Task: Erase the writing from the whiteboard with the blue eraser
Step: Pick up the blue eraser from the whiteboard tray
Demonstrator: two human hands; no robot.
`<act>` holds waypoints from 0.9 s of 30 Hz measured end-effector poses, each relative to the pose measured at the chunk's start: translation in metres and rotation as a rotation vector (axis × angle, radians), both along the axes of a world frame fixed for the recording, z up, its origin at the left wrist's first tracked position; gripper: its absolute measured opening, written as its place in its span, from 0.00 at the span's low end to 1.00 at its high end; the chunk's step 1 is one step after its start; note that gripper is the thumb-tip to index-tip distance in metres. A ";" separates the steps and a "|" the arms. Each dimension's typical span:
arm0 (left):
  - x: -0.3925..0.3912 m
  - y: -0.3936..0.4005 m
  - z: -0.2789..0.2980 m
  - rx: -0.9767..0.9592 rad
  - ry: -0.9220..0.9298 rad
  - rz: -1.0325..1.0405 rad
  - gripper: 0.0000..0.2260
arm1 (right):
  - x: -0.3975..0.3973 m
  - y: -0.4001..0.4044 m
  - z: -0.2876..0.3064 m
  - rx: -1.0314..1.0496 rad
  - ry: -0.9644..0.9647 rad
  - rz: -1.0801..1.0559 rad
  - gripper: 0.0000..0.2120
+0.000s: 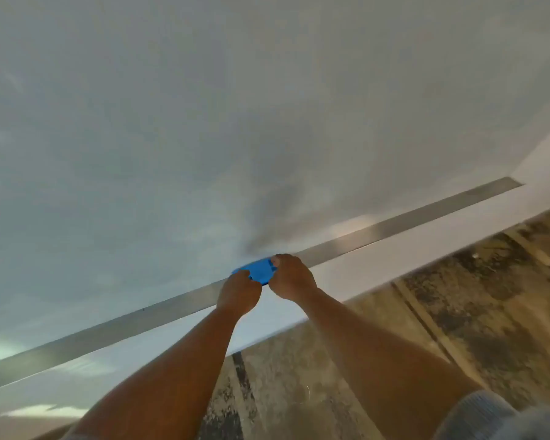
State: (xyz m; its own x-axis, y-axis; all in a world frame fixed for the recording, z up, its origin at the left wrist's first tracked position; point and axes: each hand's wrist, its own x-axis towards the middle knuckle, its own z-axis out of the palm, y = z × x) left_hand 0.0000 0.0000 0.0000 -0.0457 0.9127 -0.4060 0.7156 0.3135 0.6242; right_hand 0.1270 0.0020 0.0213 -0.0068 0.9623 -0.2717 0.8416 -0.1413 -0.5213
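**A:** Where is the blue eraser (260,270) on my feed?

**B:** I see it just below the centre of the frame, pressed flat against the whiteboard (204,122) at the board's lower edge, touching the metal trim strip (394,222) that runs diagonally from lower left to upper right.

**A:** And the grip of each hand?

**B:** Both clamp on the eraser. My view shows the left hand (238,293) with fingers curled over the eraser's lower left end, and the right hand (292,276) curled over its right end, one fingertip showing on top. The two hands sit just beside each other, nearly touching.

**A:** What does the board look like?

**B:** It fills the upper part of the frame, greyish white and blurred. I see a dark smudge (267,214) rising from the eraser toward the centre. Whether any writing remains, I cannot tell.

**A:** Anything below?

**B:** A white ledge (378,268) under the trim, then a mottled brown floor (458,312) at lower right, and a grey sleeve (483,417) in the bottom right corner.
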 end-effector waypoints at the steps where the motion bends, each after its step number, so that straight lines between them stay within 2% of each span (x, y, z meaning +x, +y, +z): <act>1: 0.002 0.003 -0.003 -0.006 0.001 0.016 0.17 | 0.001 0.002 -0.004 -0.009 -0.013 -0.004 0.19; 4: 0.008 0.011 -0.019 0.012 -0.002 0.084 0.14 | 0.002 0.007 -0.018 -0.008 -0.049 -0.041 0.19; 8: 0.013 0.022 -0.027 -0.050 -0.047 0.155 0.16 | 0.001 0.015 -0.032 -0.049 -0.037 -0.043 0.22; 15: 0.014 0.039 -0.043 -0.116 -0.051 0.199 0.14 | 0.000 0.027 -0.045 -0.150 0.073 -0.082 0.18; 22: 0.021 0.032 -0.053 -0.065 -0.117 0.288 0.15 | 0.002 0.018 -0.047 -0.056 0.198 -0.207 0.20; 27: 0.015 0.019 -0.035 0.008 -0.103 0.330 0.10 | 0.002 0.007 -0.035 0.045 0.136 -0.184 0.19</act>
